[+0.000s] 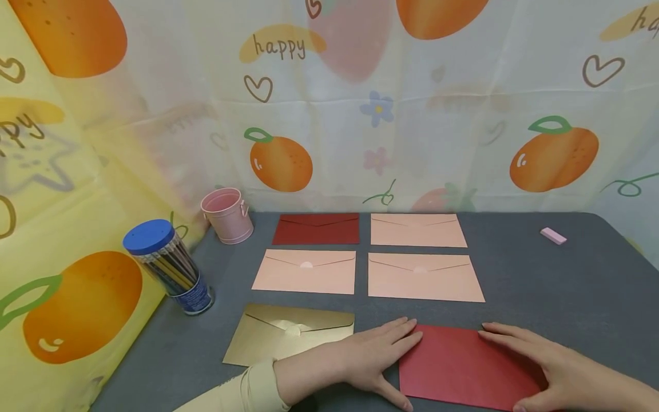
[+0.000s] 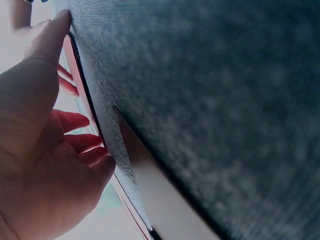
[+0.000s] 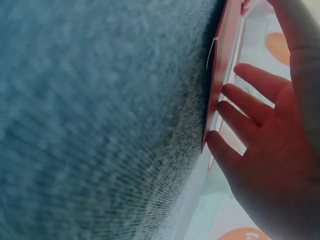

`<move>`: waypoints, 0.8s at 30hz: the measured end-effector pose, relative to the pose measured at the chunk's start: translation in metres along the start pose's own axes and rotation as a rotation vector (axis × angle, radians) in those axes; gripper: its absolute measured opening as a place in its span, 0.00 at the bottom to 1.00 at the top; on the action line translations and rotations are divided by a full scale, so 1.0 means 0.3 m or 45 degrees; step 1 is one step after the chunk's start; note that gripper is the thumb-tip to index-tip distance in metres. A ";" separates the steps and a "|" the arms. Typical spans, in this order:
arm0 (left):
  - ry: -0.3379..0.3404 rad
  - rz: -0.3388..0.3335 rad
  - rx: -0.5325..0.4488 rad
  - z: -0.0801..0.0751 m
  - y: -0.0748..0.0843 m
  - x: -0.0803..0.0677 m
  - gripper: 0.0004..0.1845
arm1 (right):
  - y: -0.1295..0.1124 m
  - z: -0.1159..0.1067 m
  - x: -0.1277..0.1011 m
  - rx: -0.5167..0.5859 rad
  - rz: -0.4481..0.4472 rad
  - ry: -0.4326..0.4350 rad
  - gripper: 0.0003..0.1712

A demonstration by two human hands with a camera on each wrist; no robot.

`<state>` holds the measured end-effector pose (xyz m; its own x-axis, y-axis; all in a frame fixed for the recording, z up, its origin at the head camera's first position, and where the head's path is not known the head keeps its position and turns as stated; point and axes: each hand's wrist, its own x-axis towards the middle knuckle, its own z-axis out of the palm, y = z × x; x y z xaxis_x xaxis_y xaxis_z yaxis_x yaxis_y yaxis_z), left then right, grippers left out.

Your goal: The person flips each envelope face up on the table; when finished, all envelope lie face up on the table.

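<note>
A plain red envelope (image 1: 458,366) lies on the dark grey table at the near right, no flap visible on its upper side. My left hand (image 1: 378,355) is at its left edge, fingertips by the upper left corner and thumb near the lower left corner. At the opposite side, my right hand (image 1: 551,363) has its fingers along the upper right edge and its thumb at the lower right. Both hands have their fingers extended, as the left hand (image 2: 55,145) and right hand (image 3: 270,120) also show in the wrist views. Left of the red one lies a gold envelope (image 1: 257,335), partly covered by my left forearm.
Two rows behind hold a dark red envelope (image 1: 315,232) and three pale pink ones, including a front right one (image 1: 424,286). A pink bucket (image 1: 229,220) and a blue-lidded pencil tub (image 1: 172,272) stand left. A pink eraser-like block (image 1: 553,235) lies far right.
</note>
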<state>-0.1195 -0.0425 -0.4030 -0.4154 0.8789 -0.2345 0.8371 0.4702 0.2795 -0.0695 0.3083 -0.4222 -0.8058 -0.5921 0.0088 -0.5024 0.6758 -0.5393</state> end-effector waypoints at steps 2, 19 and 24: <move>0.008 -0.007 0.028 0.002 0.001 0.002 0.56 | -0.001 0.002 -0.004 0.020 0.038 -0.041 0.51; -0.019 0.022 0.138 -0.022 0.009 0.004 0.48 | -0.028 -0.010 0.000 -0.142 0.084 -0.120 0.54; -0.029 0.069 0.095 -0.040 0.004 -0.008 0.40 | -0.017 -0.035 0.006 -0.131 0.132 -0.236 0.49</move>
<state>-0.1217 -0.0431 -0.3908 -0.3614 0.9005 -0.2419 0.8826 0.4140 0.2226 -0.0717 0.3084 -0.4104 -0.7882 -0.5814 -0.2019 -0.4571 0.7727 -0.4404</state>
